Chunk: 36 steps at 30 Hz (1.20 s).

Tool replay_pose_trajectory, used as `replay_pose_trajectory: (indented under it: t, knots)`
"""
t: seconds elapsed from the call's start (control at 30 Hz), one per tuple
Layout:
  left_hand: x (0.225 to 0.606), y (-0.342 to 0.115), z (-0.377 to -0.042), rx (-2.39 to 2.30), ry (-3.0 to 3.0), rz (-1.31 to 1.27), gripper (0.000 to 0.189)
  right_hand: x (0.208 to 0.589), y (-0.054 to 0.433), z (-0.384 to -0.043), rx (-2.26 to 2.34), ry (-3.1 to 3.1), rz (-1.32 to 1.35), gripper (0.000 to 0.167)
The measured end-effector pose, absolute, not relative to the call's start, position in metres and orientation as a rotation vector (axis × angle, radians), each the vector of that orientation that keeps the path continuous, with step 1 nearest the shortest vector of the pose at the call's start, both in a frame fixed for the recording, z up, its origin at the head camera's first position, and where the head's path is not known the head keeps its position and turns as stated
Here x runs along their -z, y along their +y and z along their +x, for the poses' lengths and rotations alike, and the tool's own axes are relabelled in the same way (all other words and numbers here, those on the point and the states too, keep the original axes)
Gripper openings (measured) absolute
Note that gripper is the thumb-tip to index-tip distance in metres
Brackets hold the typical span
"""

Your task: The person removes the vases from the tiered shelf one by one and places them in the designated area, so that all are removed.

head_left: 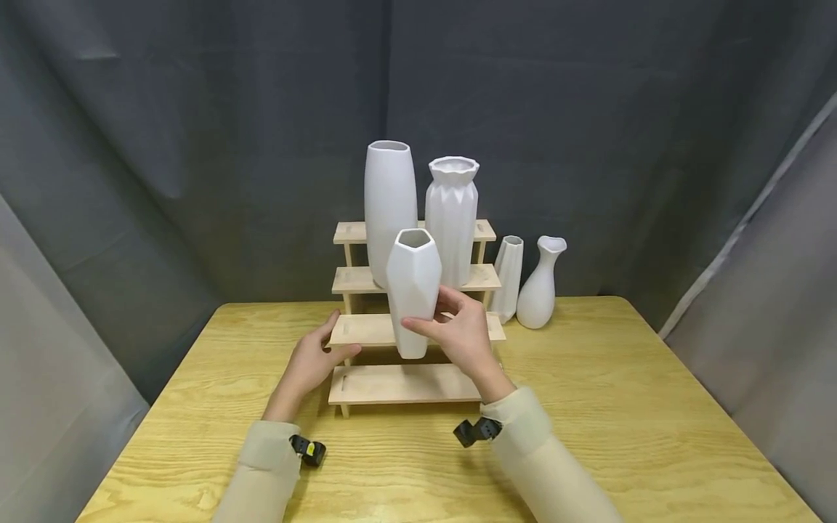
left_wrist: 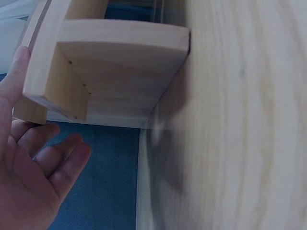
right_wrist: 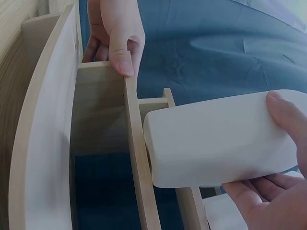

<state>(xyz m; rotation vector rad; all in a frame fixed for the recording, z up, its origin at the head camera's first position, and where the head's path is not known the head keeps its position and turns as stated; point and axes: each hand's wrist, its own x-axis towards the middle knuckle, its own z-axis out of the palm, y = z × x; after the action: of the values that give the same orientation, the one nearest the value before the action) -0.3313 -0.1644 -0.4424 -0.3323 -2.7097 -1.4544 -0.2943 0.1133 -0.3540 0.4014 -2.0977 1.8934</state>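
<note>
My right hand (head_left: 463, 330) grips a white faceted vase (head_left: 415, 283) with a five-sided mouth, thumb on one side and fingers on the other. The vase is nearly upright in front of the second tier from the bottom; whether its base (right_wrist: 149, 148) touches that board cannot be told. At the left end of the tiered wooden display stand (head_left: 366, 330), my left hand (head_left: 312, 361) holds the same tier. Its thumb (right_wrist: 125, 68) lies over the board, while the other fingers (left_wrist: 67, 165) are bent at the stand's side.
A tall smooth white vase (head_left: 390, 196) and a pleated white vase (head_left: 453, 211) stand on the upper part of the stand. Behind its right end, a slim ribbed vase (head_left: 508, 280) and a curved-neck vase (head_left: 539, 290) stand on the wooden table (head_left: 608, 407). Grey curtains (head_left: 588, 131) hang behind.
</note>
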Motion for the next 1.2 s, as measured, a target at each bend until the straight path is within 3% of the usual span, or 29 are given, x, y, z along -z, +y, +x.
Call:
replay_pose_trajectory:
  t: [1.2]
  knots:
    - [0.443,-0.165,-0.332,1.464,-2.71,-0.349,0.089,0.353,0.171,-0.271,-1.824,-2.148,0.336,0.063]
